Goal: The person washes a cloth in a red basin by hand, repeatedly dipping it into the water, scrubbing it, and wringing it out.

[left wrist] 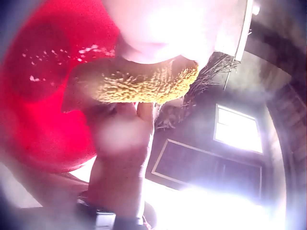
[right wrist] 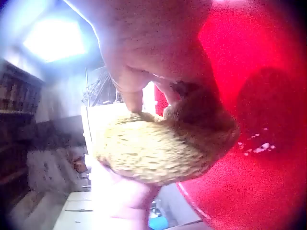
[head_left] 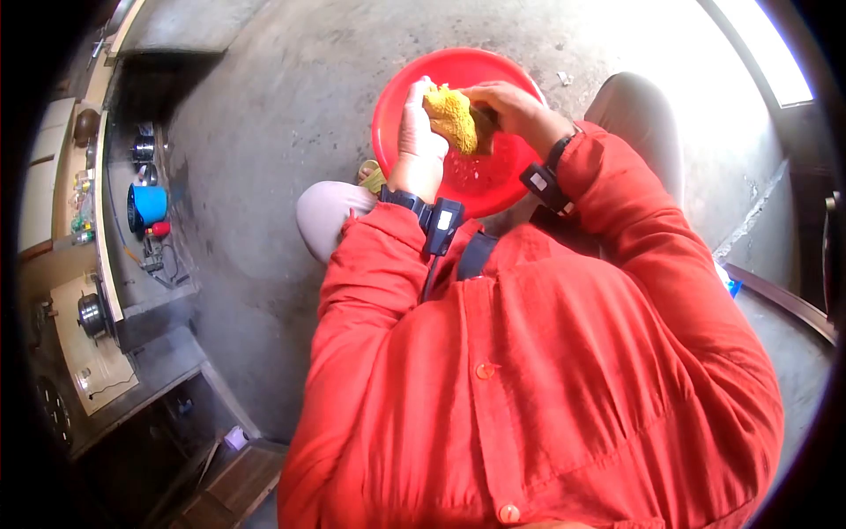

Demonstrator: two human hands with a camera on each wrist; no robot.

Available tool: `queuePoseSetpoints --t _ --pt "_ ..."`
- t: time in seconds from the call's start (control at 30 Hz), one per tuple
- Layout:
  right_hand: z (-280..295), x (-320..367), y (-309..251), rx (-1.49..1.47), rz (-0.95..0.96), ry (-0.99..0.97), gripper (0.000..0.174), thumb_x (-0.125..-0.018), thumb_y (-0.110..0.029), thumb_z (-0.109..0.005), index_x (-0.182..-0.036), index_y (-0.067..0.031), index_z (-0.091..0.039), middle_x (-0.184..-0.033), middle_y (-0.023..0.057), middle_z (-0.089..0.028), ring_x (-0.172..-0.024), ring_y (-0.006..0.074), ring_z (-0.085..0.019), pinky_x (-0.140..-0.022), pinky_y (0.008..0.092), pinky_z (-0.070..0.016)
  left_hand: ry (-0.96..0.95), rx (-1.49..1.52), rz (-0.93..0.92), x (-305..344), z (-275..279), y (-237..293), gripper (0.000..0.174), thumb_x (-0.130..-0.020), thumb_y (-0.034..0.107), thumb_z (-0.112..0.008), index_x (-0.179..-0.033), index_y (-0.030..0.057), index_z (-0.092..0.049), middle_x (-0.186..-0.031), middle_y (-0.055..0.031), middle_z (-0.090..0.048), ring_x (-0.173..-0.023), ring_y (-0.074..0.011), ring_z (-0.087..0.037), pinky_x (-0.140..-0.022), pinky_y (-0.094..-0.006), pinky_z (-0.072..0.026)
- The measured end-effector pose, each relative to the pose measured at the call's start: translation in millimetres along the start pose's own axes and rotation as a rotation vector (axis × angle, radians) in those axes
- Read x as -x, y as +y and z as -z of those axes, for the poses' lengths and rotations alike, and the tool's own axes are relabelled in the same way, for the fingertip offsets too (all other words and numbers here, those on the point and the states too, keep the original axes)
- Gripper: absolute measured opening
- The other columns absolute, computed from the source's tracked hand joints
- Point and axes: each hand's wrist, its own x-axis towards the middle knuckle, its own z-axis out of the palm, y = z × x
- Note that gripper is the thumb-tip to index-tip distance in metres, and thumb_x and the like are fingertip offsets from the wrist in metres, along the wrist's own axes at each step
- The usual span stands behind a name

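A fluffy yellow cloth (head_left: 452, 118) is bunched between both hands over a red basin (head_left: 385, 132) on the floor. My left hand (head_left: 418, 145) grips the cloth from its left side, palm against it. From the right, my right hand (head_left: 511, 108) has its fingers bent down onto the darker end of the cloth. In the right wrist view, the right thumb and fingers pinch the top of the cloth (right wrist: 153, 151), and the left hand (right wrist: 127, 194) holds it from below. Small whitish specks or bubbles (head_left: 477, 174) show in the bottom of the basin.
The person's knees stand on either side of the basin, and a sandal (head_left: 374, 179) shows at its left. On a low ledge at far left are a blue bucket (head_left: 150, 203) and small items. A metal pot (head_left: 91, 315) sits on the counter nearer the person. Grey concrete floor (head_left: 264, 176) surrounds the basin.
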Motion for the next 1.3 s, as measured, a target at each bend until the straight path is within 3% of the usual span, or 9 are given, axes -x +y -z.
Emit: queuePoseSetpoints --t 0.13,0.23,0.4,0.5,0.7,0.8,1.03,1.1,1.3 --pt "33 -22 3 0.391 0.403 0.263 0.024 -0.073 -0.001 -0.059 -0.097 -0.0005 -0.062 -0.091 0.0145 -0.063 -0.085 0.0308 -0.062 -0.075 0.0347 -0.0503 0.075 -0.133 0.018 -7 9 -7 0.020 -0.087 0.026 -0.056 -0.096 0.0083 -0.060 -0.094 -0.0051 -0.064 -0.092 -0.0192 -0.060 -0.082 -0.0355 -0.0486" --pt "26 -41 -46 -1.056 -0.528 0.451 0.014 -0.084 -0.002 -0.055 -0.095 -0.0015 -0.063 -0.090 0.0060 -0.061 -0.079 0.0147 -0.058 -0.072 0.0295 -0.0479 0.244 -0.420 0.223 -4 20 -14 0.043 -0.085 0.040 -0.055 -0.117 0.0120 -0.054 -0.112 -0.0078 -0.060 -0.107 -0.0229 -0.055 -0.086 -0.0546 -0.0414" --pt "17 -50 -85 -0.443 0.125 0.317 0.014 -0.080 -0.007 -0.052 -0.089 0.0008 -0.061 -0.081 0.0057 -0.060 -0.075 0.0156 -0.057 -0.073 0.0276 -0.0464 -0.037 0.065 0.333 8 6 -13 0.081 -0.083 0.075 -0.032 -0.144 0.0235 -0.026 -0.149 -0.0106 -0.025 -0.134 -0.0450 -0.023 -0.095 -0.0748 -0.0213" --pt "8 -49 -147 -0.798 -0.489 0.215 0.018 -0.075 -0.015 -0.054 -0.084 -0.0015 -0.061 -0.073 0.0104 -0.060 -0.069 0.0179 -0.058 -0.067 0.0301 -0.0473 -0.313 -0.098 -0.022 15 5 -12 0.068 -0.088 0.067 -0.036 -0.134 0.0172 -0.040 -0.135 -0.0079 -0.044 -0.123 -0.0325 -0.045 -0.095 -0.0620 -0.0370" --pt "-40 -42 -125 0.585 -0.110 0.130 0.021 -0.081 -0.026 -0.056 -0.078 -0.0053 -0.053 -0.066 0.0134 -0.061 -0.068 0.0330 -0.064 -0.058 0.0425 -0.0510 -0.139 -0.194 -0.038 1 29 -21 0.044 -0.097 0.048 -0.036 -0.123 0.0156 -0.051 -0.119 -0.0053 -0.056 -0.108 -0.0178 -0.055 -0.091 -0.0370 -0.0456" --pt "-15 -68 -84 0.592 -0.546 0.157 0.024 -0.084 -0.028 -0.055 -0.084 -0.0041 -0.054 -0.073 0.0184 -0.063 -0.070 0.0349 -0.064 -0.060 0.0459 -0.0499 -0.016 -0.005 0.063 -3 11 -23 0.041 -0.098 0.042 -0.036 -0.126 0.0142 -0.047 -0.119 -0.0063 -0.055 -0.105 -0.0188 -0.056 -0.090 -0.0360 -0.0477" --pt "-32 -42 -127 0.582 0.032 0.163 0.028 -0.078 -0.037 -0.062 -0.072 -0.0104 -0.059 -0.061 0.0124 -0.059 -0.060 0.0335 -0.063 -0.054 0.0450 -0.0509 -0.519 -0.093 -0.206 -70 82 -52 0.045 -0.098 0.047 -0.030 -0.120 0.0137 -0.051 -0.115 -0.0067 -0.056 -0.103 -0.0209 -0.057 -0.086 -0.0352 -0.0492" --pt "-38 -41 -106 0.577 -0.015 0.187 0.029 -0.079 -0.039 -0.061 -0.073 -0.0106 -0.061 -0.063 0.0119 -0.061 -0.061 0.0331 -0.063 -0.054 0.0447 -0.0513 -0.263 -0.067 -0.056 -40 53 -35 0.045 -0.097 0.047 -0.032 -0.120 0.0135 -0.052 -0.116 -0.0072 -0.056 -0.105 -0.0227 -0.057 -0.087 -0.0384 -0.0490" --pt "-3 -51 -23 0.301 -0.701 0.219 0.044 -0.084 -0.047 -0.053 -0.087 -0.0052 -0.069 -0.072 0.0207 -0.063 -0.067 0.0338 -0.064 -0.063 0.0423 -0.0514 0.029 0.039 0.021 -11 11 -13 0.039 -0.097 0.036 -0.036 -0.117 0.0072 -0.053 -0.114 -0.0110 -0.060 -0.108 -0.0267 -0.056 -0.095 -0.0431 -0.0448"
